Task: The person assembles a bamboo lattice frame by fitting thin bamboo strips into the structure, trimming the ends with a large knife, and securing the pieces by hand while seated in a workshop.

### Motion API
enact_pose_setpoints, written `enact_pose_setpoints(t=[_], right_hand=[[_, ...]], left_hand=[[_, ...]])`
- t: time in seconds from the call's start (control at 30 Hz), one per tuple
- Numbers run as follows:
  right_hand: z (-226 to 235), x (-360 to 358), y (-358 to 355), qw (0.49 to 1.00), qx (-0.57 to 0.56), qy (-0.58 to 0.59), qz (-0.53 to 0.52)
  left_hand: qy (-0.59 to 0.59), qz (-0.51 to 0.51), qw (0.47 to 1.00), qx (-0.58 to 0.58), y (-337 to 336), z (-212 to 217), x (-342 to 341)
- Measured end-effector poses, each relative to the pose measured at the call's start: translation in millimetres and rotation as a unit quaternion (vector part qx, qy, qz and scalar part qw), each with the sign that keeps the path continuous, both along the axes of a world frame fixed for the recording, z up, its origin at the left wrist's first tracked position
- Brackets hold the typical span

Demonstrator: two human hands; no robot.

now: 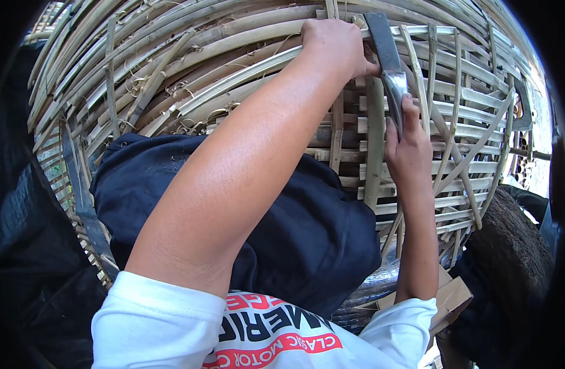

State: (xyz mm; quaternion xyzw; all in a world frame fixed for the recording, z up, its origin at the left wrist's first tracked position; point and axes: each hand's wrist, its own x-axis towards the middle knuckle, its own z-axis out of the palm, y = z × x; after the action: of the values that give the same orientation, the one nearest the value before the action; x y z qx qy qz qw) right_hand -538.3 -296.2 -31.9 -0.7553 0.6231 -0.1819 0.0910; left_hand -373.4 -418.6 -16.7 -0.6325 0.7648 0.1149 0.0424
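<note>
My left hand [334, 46] is closed around a long split bamboo strip [245, 75] at the top middle. Its fingertips are partly hidden behind the hand. Just right of it, my right hand [408, 144] grips the silver-coloured lower part of a machete-like knife [384, 46]. The wide dark blade points up and away from me, its upper part beside my left fingers and across the strip. My right thumb and a finger lie along the silver part. Below both hands is a slatted bamboo floor [473, 132], with a thicker green bamboo piece [374, 135] lying across it.
Many long bamboo strips [190, 46] are piled at the upper left. Dark cloth [307, 215] covers my lap. A rough brown log [516, 240] and a cardboard box [451, 301] are at the lower right. A metal saw-like frame [525, 104] lies at the far right.
</note>
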Motion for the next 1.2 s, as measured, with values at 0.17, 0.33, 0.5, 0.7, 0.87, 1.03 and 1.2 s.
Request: enact_pose_setpoints(t=[0.17,0.33,0.5,0.7,0.87,1.03,1.2], right_hand=[[3.6,-8.9,12.0,0.998,-0.051,-0.046,-0.011],[13.6,-1.3,15.8,0.989,-0.116,-0.090,-0.013],[26.0,0.2,11.7,0.999,-0.005,-0.043,-0.023],[18.3,-6.5,13.4,0.999,0.000,-0.031,-0.033],[24.0,-0.7,9.5,0.998,0.058,-0.004,-0.034],[10.7,0.7,7.4,1.000,0.010,-0.001,-0.027],[7.6,8.5,13.9,0.995,-0.063,-0.072,-0.029]], left_hand=[[0.002,-0.017,0.999,0.041,9.1,9.0,-3.5],[0.004,-0.007,1.000,0.018,8.1,0.2,-3.3],[0.006,-0.005,1.000,0.019,5.0,3.4,-0.2],[-0.004,-0.011,1.000,0.019,13.5,1.0,-4.5],[-0.001,-0.008,1.000,0.015,0.5,8.8,0.9],[-0.011,-0.009,1.000,0.027,7.9,-0.1,-1.1],[0.007,0.001,1.000,0.015,6.8,0.1,-0.9]])
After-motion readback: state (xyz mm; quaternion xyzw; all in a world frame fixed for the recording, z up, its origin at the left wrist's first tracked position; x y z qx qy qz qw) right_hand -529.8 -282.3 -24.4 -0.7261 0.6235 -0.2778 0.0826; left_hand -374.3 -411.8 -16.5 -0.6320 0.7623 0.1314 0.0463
